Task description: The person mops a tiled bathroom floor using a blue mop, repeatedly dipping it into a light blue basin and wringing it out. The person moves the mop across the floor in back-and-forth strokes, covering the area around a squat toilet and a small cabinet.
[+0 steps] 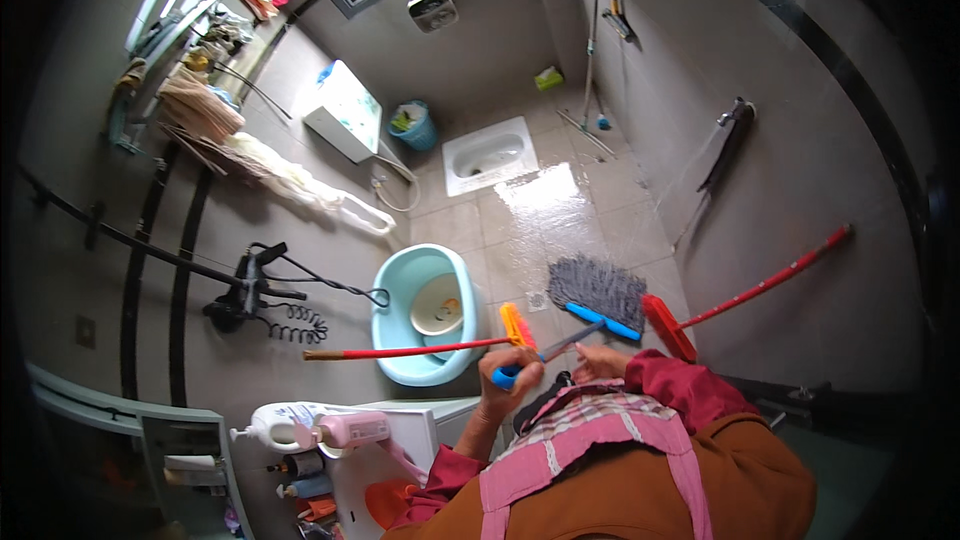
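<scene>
My left hand (pixel 511 375) is closed around the blue-ended handle (pixel 505 377) of a flat mop. My right hand (pixel 600 364) is just below the mop's pole, fingers bent; whether it touches the pole cannot be seen. The mop's grey shaggy pad (pixel 596 292) lies on wet floor tiles, its blue bar (pixel 604 322) along the near edge. Beyond my left hand is a broom with an orange head (pixel 517 326), its red stick (pixel 420 351) crossing over the near end of a tub. A red broom head (pixel 669 328) stands right of the mop, its stick slanting towards the right wall.
A light-blue plastic tub (pixel 384 315) with a basin inside is at left. Ahead are a squat toilet (pixel 491 154), a blue wastebasket (pixel 416 131) and a washbasin (pixel 345 112). A floor drain (pixel 537 301) lies left of the mop. Bottles (pixel 352 429) stand at lower left.
</scene>
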Tool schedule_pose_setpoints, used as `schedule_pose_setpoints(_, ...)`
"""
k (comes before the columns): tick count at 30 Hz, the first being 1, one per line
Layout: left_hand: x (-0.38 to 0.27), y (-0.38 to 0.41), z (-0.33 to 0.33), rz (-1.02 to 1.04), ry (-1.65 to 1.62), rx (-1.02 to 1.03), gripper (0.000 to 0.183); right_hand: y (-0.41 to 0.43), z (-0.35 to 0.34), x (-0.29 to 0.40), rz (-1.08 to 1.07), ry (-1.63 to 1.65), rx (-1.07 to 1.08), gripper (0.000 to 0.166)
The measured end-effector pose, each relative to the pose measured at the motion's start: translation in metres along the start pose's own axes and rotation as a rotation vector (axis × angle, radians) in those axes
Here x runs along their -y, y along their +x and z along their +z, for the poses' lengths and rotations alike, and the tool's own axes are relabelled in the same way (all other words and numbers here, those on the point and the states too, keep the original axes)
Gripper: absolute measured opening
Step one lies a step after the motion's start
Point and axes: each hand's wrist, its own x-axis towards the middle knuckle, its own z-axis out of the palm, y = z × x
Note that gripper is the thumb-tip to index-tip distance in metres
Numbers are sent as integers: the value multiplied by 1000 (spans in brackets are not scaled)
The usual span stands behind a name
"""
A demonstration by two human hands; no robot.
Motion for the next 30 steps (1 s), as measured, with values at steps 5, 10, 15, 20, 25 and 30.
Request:
schedule_pose_setpoints(5,-18,10,4,-45,-87,110,25,41,18,-1,28,765,-18,70)
schedule_pose_setpoints(10,-31,5,13,-65,-78,80,20,65,23,16,-155,996,-110,40)
schedule_pose_setpoints(15,-64,13,0,-37,-50,-113,5,87,18,37,-319,875,259,26)
schedule_pose_setpoints(20,-154,-22,-43,227,-33,-94,12,-33,135,81,-205,788,247,26)
schedule_pose_setpoints(25,-196,-21,-27,477,-46,-545,18,-88,164,100,-302,686,361,23)
schedule_pose_setpoints(30,-209,-24,-50,474,-288,-190,21,-111,182,103,-337,625,410,25)
